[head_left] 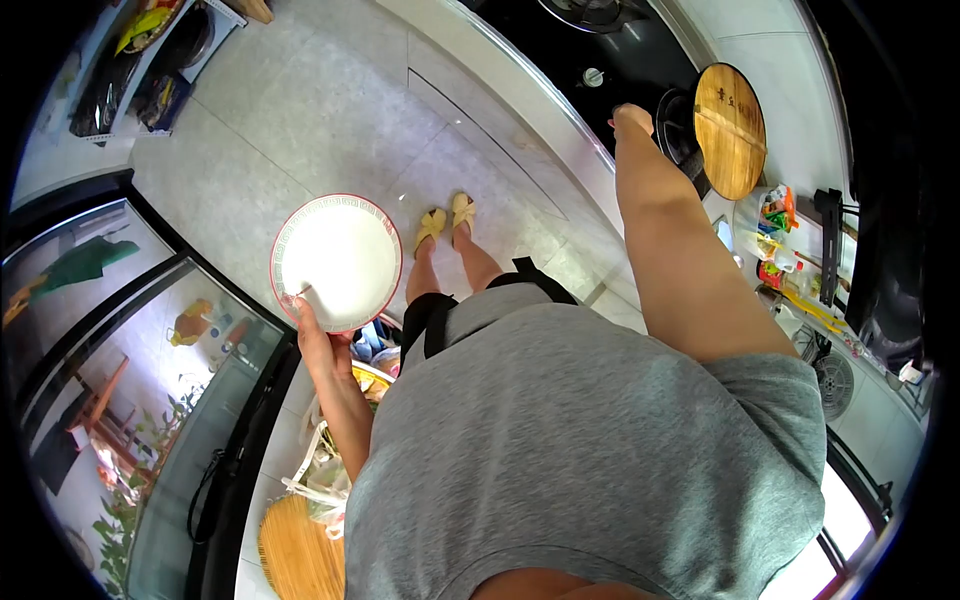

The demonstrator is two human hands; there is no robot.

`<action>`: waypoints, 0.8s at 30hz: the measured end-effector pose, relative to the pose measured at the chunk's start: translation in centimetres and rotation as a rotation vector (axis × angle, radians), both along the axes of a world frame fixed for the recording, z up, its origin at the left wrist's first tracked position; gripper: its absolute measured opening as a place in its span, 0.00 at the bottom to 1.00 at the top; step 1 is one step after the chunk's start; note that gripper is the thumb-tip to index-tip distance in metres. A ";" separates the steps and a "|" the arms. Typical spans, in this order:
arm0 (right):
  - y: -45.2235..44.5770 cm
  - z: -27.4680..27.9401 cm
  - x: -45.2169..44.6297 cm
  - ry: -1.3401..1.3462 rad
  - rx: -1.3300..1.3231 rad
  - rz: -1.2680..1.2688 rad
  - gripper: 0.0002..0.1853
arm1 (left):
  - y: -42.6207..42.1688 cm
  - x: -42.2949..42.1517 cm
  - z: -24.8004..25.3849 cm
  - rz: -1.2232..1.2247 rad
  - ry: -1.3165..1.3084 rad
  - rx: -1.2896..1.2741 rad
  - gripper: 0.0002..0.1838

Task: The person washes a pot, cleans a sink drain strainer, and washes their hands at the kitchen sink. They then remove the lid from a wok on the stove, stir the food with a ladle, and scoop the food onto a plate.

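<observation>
My left hand (318,345) grips the edge of a large white bowl (338,262) with a red rim and a patterned band. The thumb lies over the rim and the inside of the bowl looks plain white. On the right, my right arm reaches over a black gas stove (560,40), and my right hand (632,119) is low at its surface, fingers bent. What those fingers hold is hidden. A stove knob (593,77) shows close beside this hand. Just past the hand are a black burner (678,125) and a round wooden lid (730,130).
Bottles and packets (778,235) stand beyond the stove. A glass-fronted cabinet (150,390) is on the left, with a shelf rack (150,75) farther off. Bags (325,470) and a wooden board (300,545) are by my left side. Grey tiled floor (300,90) lies ahead.
</observation>
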State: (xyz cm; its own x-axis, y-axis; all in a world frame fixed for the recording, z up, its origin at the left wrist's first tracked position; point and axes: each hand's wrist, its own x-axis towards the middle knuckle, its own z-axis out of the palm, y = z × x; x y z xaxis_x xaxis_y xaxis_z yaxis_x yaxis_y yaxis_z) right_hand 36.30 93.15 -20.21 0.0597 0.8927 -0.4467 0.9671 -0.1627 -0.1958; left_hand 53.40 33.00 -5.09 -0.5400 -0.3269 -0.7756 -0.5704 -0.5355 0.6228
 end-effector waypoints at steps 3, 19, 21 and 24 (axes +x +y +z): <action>0.0 -1.7 -0.7 0.011 -0.113 -0.129 0.12 | 0.2 0.0 0.4 0.008 -0.009 -0.001 0.29; -22.8 23.7 23.1 0.601 -0.114 1.090 0.08 | 3.4 -6.3 7.3 -0.664 0.258 0.121 0.40; -20.9 23.9 28.0 0.616 0.030 1.017 0.09 | 4.7 -6.1 8.2 -0.764 0.398 0.150 0.40; -17.8 26.4 36.1 0.601 0.142 0.790 0.09 | 6.6 -4.2 11.8 -0.827 0.430 0.174 0.38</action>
State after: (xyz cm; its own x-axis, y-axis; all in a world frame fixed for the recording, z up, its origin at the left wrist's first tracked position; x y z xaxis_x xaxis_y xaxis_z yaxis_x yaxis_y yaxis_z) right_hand 72.41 75.31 6.19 -0.7737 0.6265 -0.0942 0.5218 0.5459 -0.6555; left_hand 49.17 39.58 6.75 -0.7996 0.3884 -0.4581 -0.5505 -0.1692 0.8175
